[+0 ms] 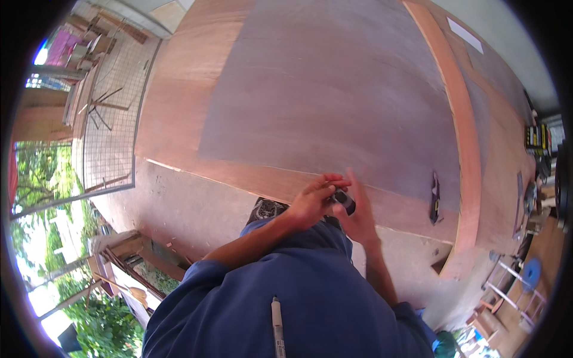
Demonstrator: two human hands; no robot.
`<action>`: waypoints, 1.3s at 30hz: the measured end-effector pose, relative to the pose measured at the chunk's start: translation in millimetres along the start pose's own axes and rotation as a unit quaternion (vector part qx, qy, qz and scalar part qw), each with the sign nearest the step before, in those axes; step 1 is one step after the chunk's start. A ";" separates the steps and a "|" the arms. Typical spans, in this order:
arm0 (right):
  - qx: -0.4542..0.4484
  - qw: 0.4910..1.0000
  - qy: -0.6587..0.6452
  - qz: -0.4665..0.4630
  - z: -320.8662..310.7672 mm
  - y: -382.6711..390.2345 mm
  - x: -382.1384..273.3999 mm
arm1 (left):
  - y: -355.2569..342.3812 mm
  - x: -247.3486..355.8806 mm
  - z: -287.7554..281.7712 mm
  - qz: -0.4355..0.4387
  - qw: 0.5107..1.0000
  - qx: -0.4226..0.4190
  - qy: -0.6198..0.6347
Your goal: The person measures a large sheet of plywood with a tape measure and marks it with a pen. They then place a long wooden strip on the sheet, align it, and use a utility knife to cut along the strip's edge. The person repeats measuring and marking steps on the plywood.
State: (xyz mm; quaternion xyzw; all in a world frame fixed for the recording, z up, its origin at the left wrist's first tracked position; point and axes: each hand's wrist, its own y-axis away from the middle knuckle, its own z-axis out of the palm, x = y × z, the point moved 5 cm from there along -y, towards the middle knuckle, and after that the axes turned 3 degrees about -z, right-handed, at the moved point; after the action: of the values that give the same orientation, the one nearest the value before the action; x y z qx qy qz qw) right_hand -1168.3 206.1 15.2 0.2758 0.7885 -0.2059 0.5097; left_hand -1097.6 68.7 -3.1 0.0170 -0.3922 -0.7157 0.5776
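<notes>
In front of my waist, both hands meet around a compact black and grey object (344,203) that looks like a tape measure. My left hand (309,203) has its fingers curled at the object's upper left side. From the other side my right hand (359,221) holds it, thumb against its lower part, with a blurred finger pointing up. Below the hands' far side lies a large reddish-brown wooden sheet (179,119) with a greyish area (322,89) over much of it. A dark slim tool, seemingly a utility knife (435,198), rests on the sheet to the right.
A long wooden strip (464,131) runs along the sheet's right side. Wire mesh panel (113,119) stands at left, above scrap wood (143,256). At right are a metal frame with a blue disc (530,273) and a wooden bench (549,250). Concrete floor (197,209) shows nearer me.
</notes>
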 end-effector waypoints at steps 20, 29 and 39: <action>-0.183 0.973 0.111 0.080 239.2 -101.8 -60.3 | 131.2 201.6 -334.5 0.114 0.867 0.222 -0.431; -0.106 0.981 0.133 0.088 194.9 -177.9 1.6 | 64.2 305.2 -370.9 0.275 0.696 0.333 -0.573; -0.180 0.958 0.189 0.123 196.7 -204.5 -1.4 | 65.3 311.0 -386.7 0.167 0.690 0.404 -0.577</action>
State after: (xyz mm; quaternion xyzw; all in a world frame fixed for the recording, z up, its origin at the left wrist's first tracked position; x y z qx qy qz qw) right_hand -1164.0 -69.4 -52.4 0.3084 0.8544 0.0591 0.4140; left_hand -963.1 -403.7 -99.4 -0.2340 -0.8957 -0.2485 0.2849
